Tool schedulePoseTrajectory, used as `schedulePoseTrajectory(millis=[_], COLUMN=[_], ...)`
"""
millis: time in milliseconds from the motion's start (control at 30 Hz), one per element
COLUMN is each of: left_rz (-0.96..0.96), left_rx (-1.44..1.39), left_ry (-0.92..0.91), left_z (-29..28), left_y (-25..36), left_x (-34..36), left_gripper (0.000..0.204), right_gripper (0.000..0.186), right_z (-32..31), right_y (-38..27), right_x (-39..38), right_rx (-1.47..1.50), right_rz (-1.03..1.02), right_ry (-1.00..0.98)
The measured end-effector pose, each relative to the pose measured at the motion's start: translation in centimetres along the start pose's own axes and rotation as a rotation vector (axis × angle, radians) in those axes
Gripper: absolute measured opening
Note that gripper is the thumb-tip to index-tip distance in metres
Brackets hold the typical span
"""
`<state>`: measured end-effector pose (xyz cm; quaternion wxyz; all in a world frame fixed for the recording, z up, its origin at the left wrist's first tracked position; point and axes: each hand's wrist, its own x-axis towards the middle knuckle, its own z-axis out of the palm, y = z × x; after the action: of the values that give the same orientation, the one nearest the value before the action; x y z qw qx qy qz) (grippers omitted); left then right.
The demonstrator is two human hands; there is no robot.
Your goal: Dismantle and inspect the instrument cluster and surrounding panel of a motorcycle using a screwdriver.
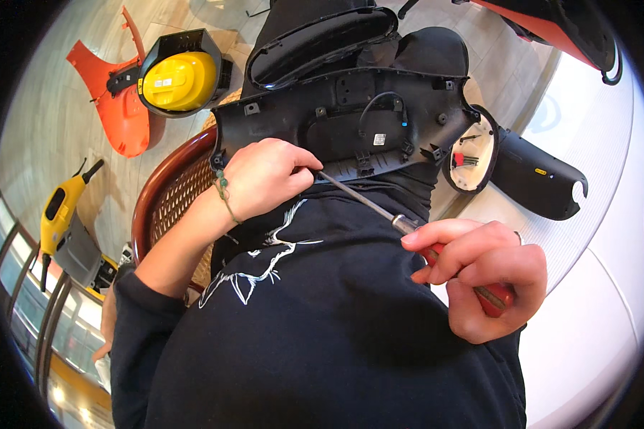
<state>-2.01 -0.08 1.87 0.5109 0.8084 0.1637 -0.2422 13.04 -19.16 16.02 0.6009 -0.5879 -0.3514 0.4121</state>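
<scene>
A curved black plastic panel [265, 129] rests across my lap, its ribbed inner side up, with a cable and a small white label in it. My right hand [490, 275] is wrapped round the red handle of a screwdriver [361, 196]. The metal shaft points left and away from me, toward the panel's near edge. At the tip, my left hand [268, 175] is closed, thumb and forefinger pinched together. Whatever sits between those fingertips is hidden.
Right of the panel, an oval black-rimmed tray [485, 136] holds small parts beside a black cover [537, 175] on the white table [587, 107]. Orange panel [125, 132], yellow-and-black housing [182, 82] and yellow scooter-like machine [64, 207] stand left, past a wicker chair [157, 193]. Another person's hand [106, 347] shows lower left.
</scene>
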Motion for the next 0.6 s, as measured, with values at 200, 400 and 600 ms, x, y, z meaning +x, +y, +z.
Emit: schedulePoseTrajectory(millis=[200, 400, 600], left_rz=[-0.045, 0.003, 0.033], left_rx=[0.014, -0.406, -0.712], left_ry=[-0.023, 0.048, -0.102], left_z=[-0.6, -1.9, -3.3], left_y=[0.5, -0.1, -0.7], left_x=[0.2, -1.4, -4.5], left_gripper=[0.027, 0.024, 0.017], right_gripper=[0.022, 0.025, 0.031], right_z=[0.4, 2.2, 3.1], right_y=[-0.3, 0.2, -0.8], right_x=[0.9, 1.4, 2.3], right_rx=[-0.120, -0.161, -0.322], right_rz=[-0.022, -0.113, -0.139], right_ry=[-0.094, -0.130, -0.177])
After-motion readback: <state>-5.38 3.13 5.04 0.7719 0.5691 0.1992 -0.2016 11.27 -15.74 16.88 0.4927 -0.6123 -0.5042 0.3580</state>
